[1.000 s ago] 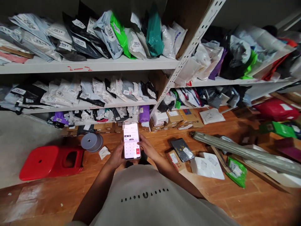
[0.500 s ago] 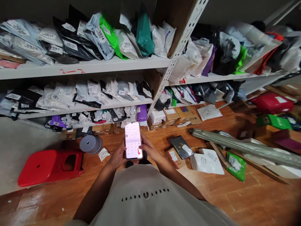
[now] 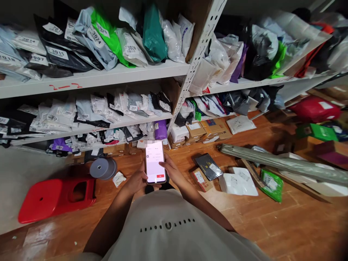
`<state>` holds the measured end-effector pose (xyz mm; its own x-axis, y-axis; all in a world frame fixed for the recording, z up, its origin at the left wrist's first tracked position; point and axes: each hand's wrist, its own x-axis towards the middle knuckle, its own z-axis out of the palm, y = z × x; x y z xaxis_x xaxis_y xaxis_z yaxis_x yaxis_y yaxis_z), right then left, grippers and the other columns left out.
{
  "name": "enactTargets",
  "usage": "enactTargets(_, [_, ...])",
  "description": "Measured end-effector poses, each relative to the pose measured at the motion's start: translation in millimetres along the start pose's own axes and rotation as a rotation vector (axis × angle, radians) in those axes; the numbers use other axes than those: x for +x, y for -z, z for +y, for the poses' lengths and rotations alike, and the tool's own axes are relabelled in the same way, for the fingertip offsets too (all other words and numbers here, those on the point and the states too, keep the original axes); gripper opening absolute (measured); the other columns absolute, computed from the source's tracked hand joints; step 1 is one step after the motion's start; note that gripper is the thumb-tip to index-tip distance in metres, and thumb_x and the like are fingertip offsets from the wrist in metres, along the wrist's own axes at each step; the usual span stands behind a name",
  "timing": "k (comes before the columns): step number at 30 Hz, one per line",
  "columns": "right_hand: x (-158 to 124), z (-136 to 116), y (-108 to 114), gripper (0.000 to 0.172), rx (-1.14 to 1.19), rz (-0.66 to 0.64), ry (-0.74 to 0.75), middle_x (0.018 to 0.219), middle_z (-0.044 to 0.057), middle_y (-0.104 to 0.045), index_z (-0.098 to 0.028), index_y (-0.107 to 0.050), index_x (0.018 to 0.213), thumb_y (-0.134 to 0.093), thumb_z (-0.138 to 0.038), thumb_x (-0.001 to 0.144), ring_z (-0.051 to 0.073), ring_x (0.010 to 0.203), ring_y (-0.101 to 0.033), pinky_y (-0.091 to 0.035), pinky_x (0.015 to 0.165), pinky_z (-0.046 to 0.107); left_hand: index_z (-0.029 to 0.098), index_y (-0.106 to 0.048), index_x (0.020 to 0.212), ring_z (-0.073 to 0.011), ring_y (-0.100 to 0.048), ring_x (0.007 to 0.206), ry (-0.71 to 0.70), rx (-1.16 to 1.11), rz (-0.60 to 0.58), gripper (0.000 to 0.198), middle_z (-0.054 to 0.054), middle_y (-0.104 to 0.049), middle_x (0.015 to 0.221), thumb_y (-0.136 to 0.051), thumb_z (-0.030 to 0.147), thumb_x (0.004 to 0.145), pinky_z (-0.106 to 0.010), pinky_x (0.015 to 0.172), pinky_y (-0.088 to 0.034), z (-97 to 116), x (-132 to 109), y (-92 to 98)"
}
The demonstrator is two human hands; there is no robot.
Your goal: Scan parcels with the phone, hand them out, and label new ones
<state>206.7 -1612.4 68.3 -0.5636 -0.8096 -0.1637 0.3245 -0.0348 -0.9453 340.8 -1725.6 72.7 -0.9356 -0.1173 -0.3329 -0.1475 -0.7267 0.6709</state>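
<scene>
A lit smartphone [image 3: 155, 161] is held upright in front of my body, between both hands. My left hand [image 3: 137, 180] is wrapped round its lower left side, thumb at the edge of the screen. On the other side, my right hand [image 3: 172, 169] grips the right edge, and its thumb lies over the screen. The display is mostly white with a red button near the bottom; its text is too small to read. Fingers behind the phone are hidden.
Shelves [image 3: 122, 74] full of labelled parcel bags stand ahead. A red stool [image 3: 40, 199] and a grey round object [image 3: 102, 168] are at left. On the floor at right lie a black parcel [image 3: 208, 167], white packages [image 3: 239, 183], a green bag [image 3: 272, 185] and a long wrapped roll [image 3: 272, 165].
The phone's screen has switched from a number keypad to a mostly blank page with a red button. My right thumb has shifted up slightly. The view has moved a little; both hands keep their hold.
</scene>
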Motion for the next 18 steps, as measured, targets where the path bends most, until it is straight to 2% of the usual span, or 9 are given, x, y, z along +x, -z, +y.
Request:
enactTargets(4, [17.5,2.0,22.6,0.035,-0.006,-0.021,0.010,0.106,0.003,-0.069,-0.026,-0.056,0.108,-0.069,-0.035,0.076,0.022,0.094,-0.064,-0.052,0.082,0.037,0.038,-0.030,0.146,-0.0351,-0.063,0.108,0.023,-0.036,-0.022,0.092,-0.004,-0.055,0.139,-0.052,0.015,0.059,-0.054,0.079,-0.057,2.7,27.7,-4.1])
enactTargets(9, [41.5,8.7,68.7,0.071,0.042,-0.192,0.014,0.113,0.004,-0.067,-0.026,-0.050,0.121,-0.085,-0.022,0.059,0.023,0.101,-0.064,-0.051,0.087,0.038,0.040,-0.021,0.149,-0.0321,-0.065,0.103,0.033,-0.046,-0.016,0.094,-0.007,-0.055,0.138,-0.055,0.017,0.064,-0.047,0.072,-0.060,-3.5,74.9,-3.0])
enactTargets(12, [62.7,21.3,97.1,0.066,0.161,-0.144,-0.104,0.109,0.005,-0.069,-0.025,-0.053,0.117,-0.085,-0.032,0.060,0.024,0.097,-0.066,-0.051,0.086,0.039,0.038,-0.020,0.149,-0.0321,-0.065,0.103,0.082,-0.090,-0.009,0.093,-0.009,-0.058,0.134,-0.058,0.020,0.067,-0.045,0.071,-0.059,-15.4,112.2,4.0])
enactTargets(15, [91.7,38.3,122.9,0.058,0.232,-0.033,-0.198,0.107,0.007,-0.070,-0.024,-0.057,0.114,-0.078,-0.048,0.066,0.027,0.095,-0.067,-0.053,0.083,0.042,0.036,-0.027,0.148,-0.0333,-0.063,0.109,0.134,-0.112,0.015,0.080,-0.010,-0.052,0.141,-0.062,0.032,0.076,-0.049,0.076,-0.058,-27.7,156.0,11.6])
enactTargets(18, [127.3,55.0,146.5,0.048,0.199,0.000,-0.226,0.110,0.007,-0.069,-0.026,-0.060,0.112,-0.070,-0.053,0.074,0.031,0.103,-0.065,-0.050,0.090,0.046,0.032,-0.048,0.138,-0.0394,-0.057,0.120,0.086,0.039,0.086,0.062,-0.012,-0.053,0.141,-0.053,0.060,0.083,-0.063,0.090,-0.050,-35.0,199.6,22.6])
